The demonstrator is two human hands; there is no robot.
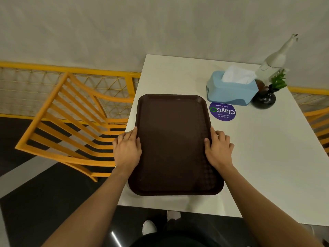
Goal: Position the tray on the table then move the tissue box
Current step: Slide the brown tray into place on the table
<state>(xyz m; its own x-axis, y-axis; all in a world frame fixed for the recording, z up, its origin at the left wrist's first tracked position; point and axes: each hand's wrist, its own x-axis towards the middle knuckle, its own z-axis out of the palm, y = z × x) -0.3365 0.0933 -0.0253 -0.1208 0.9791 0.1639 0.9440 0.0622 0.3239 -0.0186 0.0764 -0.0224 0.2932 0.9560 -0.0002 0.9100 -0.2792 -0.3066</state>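
Note:
A dark brown tray [173, 145] lies flat on the white table [267, 157], near its left and front edges. My left hand [127, 150] grips the tray's left rim, and my right hand [219, 148] grips its right rim. A light blue tissue box [231, 90] with a white tissue sticking out stands just beyond the tray's far right corner, apart from it.
A round purple sticker [222, 111] is on the table between tray and tissue box. A white bottle [274, 63] and a small potted plant [267, 95] stand right of the box. A yellow chair [71, 125] is left of the table, another [318, 123] at the right edge.

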